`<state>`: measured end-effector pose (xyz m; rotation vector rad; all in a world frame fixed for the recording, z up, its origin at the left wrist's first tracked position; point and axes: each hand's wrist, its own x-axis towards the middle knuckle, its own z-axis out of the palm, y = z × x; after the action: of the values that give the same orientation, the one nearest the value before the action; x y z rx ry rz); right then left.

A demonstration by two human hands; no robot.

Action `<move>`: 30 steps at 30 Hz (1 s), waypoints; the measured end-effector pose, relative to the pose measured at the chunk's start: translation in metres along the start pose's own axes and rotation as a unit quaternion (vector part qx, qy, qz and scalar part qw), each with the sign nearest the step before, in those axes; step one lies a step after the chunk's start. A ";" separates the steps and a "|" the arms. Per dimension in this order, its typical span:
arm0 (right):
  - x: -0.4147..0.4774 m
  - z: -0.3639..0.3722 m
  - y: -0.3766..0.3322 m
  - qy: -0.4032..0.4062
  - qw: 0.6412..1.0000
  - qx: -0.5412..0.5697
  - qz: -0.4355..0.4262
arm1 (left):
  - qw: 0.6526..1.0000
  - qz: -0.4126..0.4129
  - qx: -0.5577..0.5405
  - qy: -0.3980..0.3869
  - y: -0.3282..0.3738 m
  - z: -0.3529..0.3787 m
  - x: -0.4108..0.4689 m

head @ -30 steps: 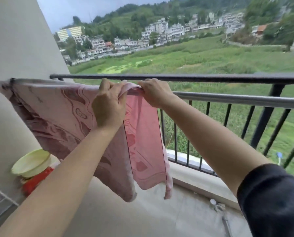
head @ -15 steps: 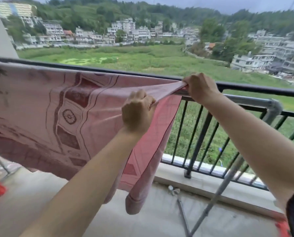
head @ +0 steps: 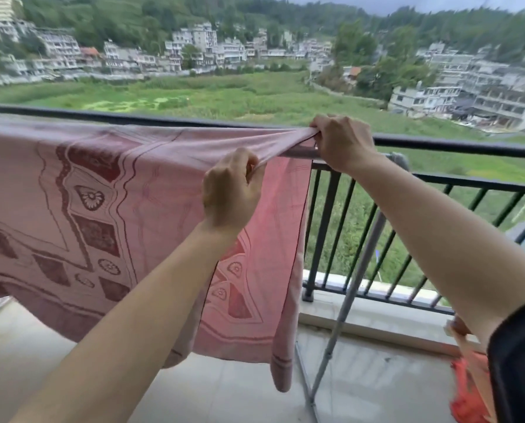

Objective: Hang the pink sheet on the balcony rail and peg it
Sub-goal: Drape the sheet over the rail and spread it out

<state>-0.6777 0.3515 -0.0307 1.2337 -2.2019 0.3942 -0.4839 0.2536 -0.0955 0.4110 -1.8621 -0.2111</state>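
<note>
While the pink sheet [head: 108, 209] hung draped over the grey drying bar [head: 301, 153] just inside the balcony rail [head: 453, 147], both hands worked at its right-hand end, a little above centre. The right hand [head: 343, 145], at about one o'clock from the middle of the view, had its fingers closed on the sheet's top corner, pinching the cloth against the bar; this seemed meant to anchor that end so it could not slide back. The left hand [head: 230, 193], just below and at seven o'clock from the right, was curled shut on a fold of the near layer, drawing it taut toward the person. The pull showed as tight creases running from one fist to the other, probably to spread and flatten the fabric before pegging. No peg could be seen in either hand, so pegging looked not yet begun.

The rest of the sheet ran off toward nine o'clock, its patterned face hanging toward the person, and the lower hem dangled clear of the floor [head: 362, 383] at six o'clock. The drying bar appeared to belong to a folding rack whose grey leg [head: 346, 306] slanted down at four o'clock.

The balcony had a pale tiled floor and a low kerb under dark upright railings. Something red-orange [head: 465, 389] lay at five o'clock, partly hidden by a dark sleeve [head: 517, 361]; what it was could not be told. Beyond, from ten to two o'clock, lay green fields, pale buildings and wooded hills.
</note>
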 end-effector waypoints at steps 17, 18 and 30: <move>0.015 0.017 0.118 -0.045 0.961 0.223 -0.159 | 0.991 -0.024 0.130 -0.001 0.132 0.076 -0.038; 0.014 0.021 0.126 -0.054 0.959 0.232 -0.154 | 0.993 -0.026 0.117 -0.017 0.138 0.085 -0.043; -0.034 0.038 0.259 0.171 0.949 0.263 -0.026 | 0.991 -0.030 -0.097 -0.087 0.229 0.196 -0.060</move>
<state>-0.8965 0.4925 -0.0757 1.3583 -1.8148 1.1378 -0.6920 0.4766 -0.1331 0.3234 -1.9796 -0.4773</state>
